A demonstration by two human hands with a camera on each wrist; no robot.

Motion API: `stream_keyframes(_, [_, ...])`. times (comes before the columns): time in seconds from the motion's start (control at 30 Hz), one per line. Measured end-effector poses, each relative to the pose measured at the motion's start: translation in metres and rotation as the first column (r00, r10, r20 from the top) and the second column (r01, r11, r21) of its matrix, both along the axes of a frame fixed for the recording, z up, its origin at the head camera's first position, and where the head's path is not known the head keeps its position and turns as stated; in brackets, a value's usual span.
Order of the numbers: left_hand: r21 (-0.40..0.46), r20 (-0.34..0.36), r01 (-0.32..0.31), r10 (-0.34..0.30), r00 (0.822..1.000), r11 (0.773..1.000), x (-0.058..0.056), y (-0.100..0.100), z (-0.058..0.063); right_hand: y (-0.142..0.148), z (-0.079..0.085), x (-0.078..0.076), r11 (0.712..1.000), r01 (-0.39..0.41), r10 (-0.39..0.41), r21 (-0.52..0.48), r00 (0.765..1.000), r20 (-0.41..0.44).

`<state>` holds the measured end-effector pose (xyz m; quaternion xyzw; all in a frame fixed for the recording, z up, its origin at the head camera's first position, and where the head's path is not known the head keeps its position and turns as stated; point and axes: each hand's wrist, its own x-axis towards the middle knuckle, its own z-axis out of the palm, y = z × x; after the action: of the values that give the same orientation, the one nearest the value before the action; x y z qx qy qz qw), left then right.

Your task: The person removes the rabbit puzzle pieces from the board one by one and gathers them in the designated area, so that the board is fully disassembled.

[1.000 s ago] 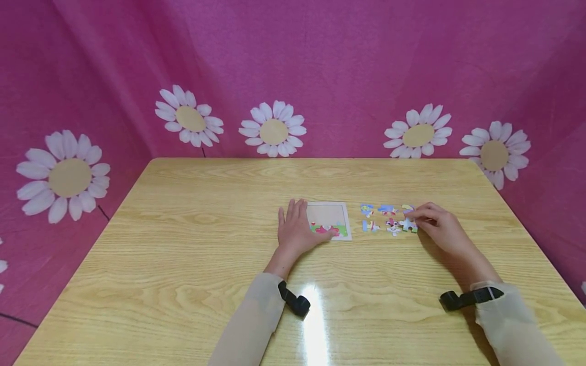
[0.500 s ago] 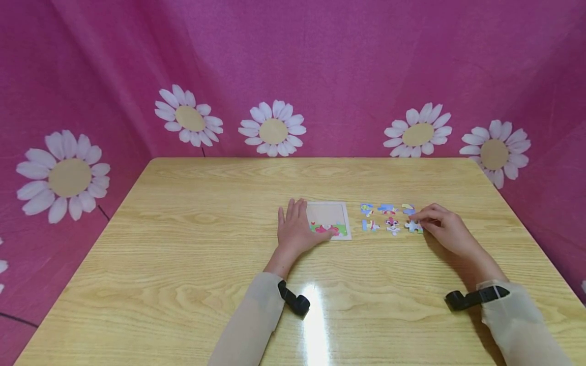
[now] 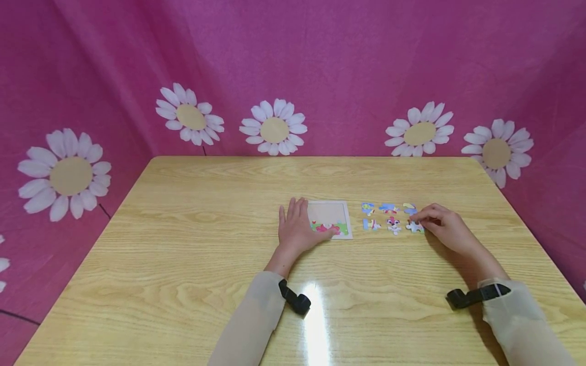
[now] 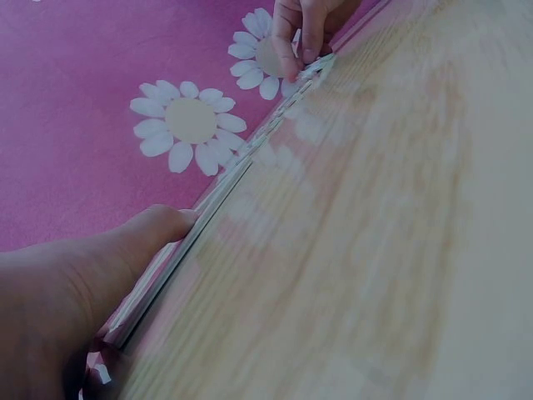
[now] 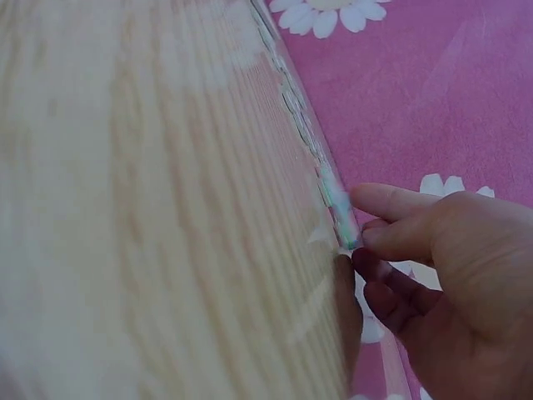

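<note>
My left hand (image 3: 296, 231) lies over the left side of a small puzzle board (image 3: 349, 219) with a pale rim. Its fingers are stretched out and the thumb presses on the lower part, where a green and pink picture strip (image 3: 342, 229) shows. At the right end of the loose pieces, my right hand (image 3: 444, 226) pinches a white and green jigsaw piece (image 3: 414, 227) between thumb and index finger. In the right wrist view that piece (image 5: 340, 218) is tilted, right at the tabletop, with the other fingers curled below.
Several loose jigsaw pieces lie in two rows between the hands, among them a face piece (image 3: 393, 226) and a blue piece with yellow (image 3: 368, 208). The wooden table (image 3: 183, 264) meets a pink flowered cloth (image 3: 339, 76) at its back edge.
My right hand has shifted slightly right with the white and green jigsaw piece, then stayed almost still. My left hand remains on the puzzle board.
</note>
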<state>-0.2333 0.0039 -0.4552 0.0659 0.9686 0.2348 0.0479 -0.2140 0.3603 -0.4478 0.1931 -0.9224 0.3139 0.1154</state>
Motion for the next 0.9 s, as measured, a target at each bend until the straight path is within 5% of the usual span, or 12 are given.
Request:
stream_keyframes(0.33, [-0.011, 0.006, 0.01, -0.01, 1.0, 1.0, 0.001, -0.003, 0.001, -0.007, 0.003, 0.002, 0.999, 0.037, -0.035, -0.028, 0.998, 0.053])
stream_keyframes(0.9, [-0.006, 0.027, 0.109, -0.108, 0.994, 0.994, -0.005, -0.019, 0.011, -0.067, 0.004, -0.012, 0.981, -0.121, 0.13, -0.152, 0.99, 0.054])
